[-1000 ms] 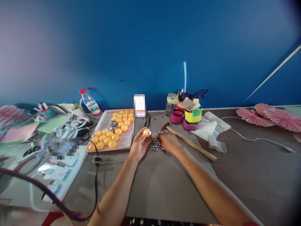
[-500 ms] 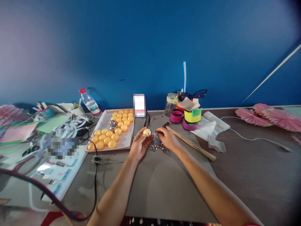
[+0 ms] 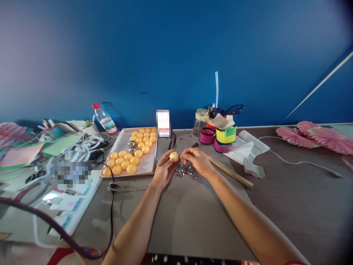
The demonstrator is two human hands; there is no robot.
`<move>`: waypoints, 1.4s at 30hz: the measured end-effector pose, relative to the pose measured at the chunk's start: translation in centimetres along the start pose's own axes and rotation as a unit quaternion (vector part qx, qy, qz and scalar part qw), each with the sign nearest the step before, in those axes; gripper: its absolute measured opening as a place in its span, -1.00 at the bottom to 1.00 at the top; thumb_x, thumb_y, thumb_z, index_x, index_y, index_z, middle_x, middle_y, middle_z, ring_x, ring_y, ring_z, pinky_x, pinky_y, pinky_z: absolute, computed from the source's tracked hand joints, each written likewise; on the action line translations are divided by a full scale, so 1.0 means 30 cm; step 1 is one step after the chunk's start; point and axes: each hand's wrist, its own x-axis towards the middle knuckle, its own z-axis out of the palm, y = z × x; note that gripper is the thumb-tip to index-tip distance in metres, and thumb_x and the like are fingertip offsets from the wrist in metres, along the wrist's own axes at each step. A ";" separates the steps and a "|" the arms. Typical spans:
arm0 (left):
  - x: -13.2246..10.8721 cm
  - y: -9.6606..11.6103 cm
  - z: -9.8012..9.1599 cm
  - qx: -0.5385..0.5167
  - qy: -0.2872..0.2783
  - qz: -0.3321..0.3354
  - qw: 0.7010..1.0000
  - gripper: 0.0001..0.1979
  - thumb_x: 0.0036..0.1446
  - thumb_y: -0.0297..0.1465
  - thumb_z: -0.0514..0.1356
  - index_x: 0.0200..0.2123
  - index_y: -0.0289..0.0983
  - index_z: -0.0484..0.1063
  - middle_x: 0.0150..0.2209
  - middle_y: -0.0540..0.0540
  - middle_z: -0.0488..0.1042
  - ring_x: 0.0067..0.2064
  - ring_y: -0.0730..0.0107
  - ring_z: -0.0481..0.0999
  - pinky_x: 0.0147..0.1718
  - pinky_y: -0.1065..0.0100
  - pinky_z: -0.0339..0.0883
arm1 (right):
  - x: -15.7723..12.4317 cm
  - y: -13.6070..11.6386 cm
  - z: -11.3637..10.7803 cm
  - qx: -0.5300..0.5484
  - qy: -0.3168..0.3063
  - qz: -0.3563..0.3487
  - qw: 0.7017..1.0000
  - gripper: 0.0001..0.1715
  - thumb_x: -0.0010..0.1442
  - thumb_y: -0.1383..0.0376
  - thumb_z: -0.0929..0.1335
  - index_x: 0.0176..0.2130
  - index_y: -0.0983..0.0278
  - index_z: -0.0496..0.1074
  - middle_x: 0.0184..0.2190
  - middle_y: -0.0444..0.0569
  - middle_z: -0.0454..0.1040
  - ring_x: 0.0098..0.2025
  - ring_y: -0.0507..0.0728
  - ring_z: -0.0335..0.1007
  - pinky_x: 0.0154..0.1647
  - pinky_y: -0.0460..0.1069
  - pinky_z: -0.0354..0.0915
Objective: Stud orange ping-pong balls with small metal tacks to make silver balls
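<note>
My left hand (image 3: 163,169) is closed around a small orange ball (image 3: 174,156), held just above the grey table (image 3: 193,221). My right hand (image 3: 196,161) is pinched at the ball's right side, its fingertips touching the ball; what it pinches is too small to make out. Under both hands lies a pile of small silver pieces (image 3: 187,171). To the left, a pale tray (image 3: 149,167) carries several orange balls (image 3: 124,162) and two silver ones (image 3: 132,146).
A wooden-handled hammer (image 3: 228,171) lies right of my hands. Behind stand a glass jar (image 3: 200,121), coloured tape rolls (image 3: 226,139) and a bottle (image 3: 104,119). A black cable (image 3: 111,206) runs down the left. Pink paper fans (image 3: 317,136) lie far right; paper clutter fills the left.
My right hand lifted off the pile of silver pieces and moved left up to the ball. My left hand kept the ball and rose slightly.
</note>
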 end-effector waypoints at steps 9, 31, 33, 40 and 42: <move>-0.002 0.001 0.005 0.005 -0.001 -0.004 1.000 -0.65 -0.06 -0.45 0.31 -0.13 -0.27 0.43 -0.21 -0.08 0.49 -0.15 0.35 0.46 0.00 0.21 0.27 | -0.015 -0.030 0.018 -0.034 -0.008 0.014 0.999 -0.81 0.05 0.18 0.31 -0.38 0.27 0.34 -0.68 -0.23 0.29 -0.58 -0.02 0.18 -0.46 -0.09 0.12; 0.002 -0.018 -0.021 0.038 -0.009 -0.001 0.999 -0.62 -0.06 -0.42 0.31 -0.10 -0.24 0.44 -0.17 -0.07 0.49 -0.13 0.35 0.46 -0.01 0.25 0.26 | -0.011 0.003 0.028 -0.034 -0.019 0.036 0.999 -0.82 0.05 0.20 0.29 -0.40 0.27 0.36 -0.63 -0.23 0.23 -0.53 -0.02 0.12 -0.46 -0.09 0.05; 0.002 -0.017 -0.021 0.040 -0.008 -0.002 0.999 -0.63 -0.06 -0.42 0.31 -0.10 -0.23 0.45 -0.17 -0.06 0.49 -0.13 0.35 0.46 0.00 0.25 0.26 | -0.011 0.002 0.026 -0.040 -0.025 0.038 0.998 -0.82 0.06 0.20 0.29 -0.39 0.28 0.37 -0.63 -0.23 0.24 -0.53 -0.02 0.13 -0.44 -0.09 0.05; -0.002 -0.017 -0.015 0.051 -0.007 0.008 0.999 -0.63 -0.07 -0.40 0.32 -0.11 -0.22 0.47 -0.16 -0.07 0.49 -0.13 0.35 0.45 0.01 0.26 0.26 | -0.010 0.009 0.023 -0.044 -0.031 0.040 0.998 -0.83 0.05 0.21 0.30 -0.38 0.27 0.37 -0.61 -0.23 0.26 -0.51 -0.02 0.15 -0.44 -0.10 0.06; -0.003 -0.020 -0.014 0.063 -0.003 0.010 0.998 -0.62 -0.08 -0.39 0.33 -0.11 -0.23 0.48 -0.16 -0.06 0.49 -0.14 0.36 0.45 0.01 0.26 0.26 | -0.008 0.016 0.023 -0.032 -0.026 0.038 0.998 -0.84 0.03 0.21 0.31 -0.39 0.27 0.37 -0.59 -0.23 0.28 -0.51 -0.02 0.16 -0.44 -0.10 0.07</move>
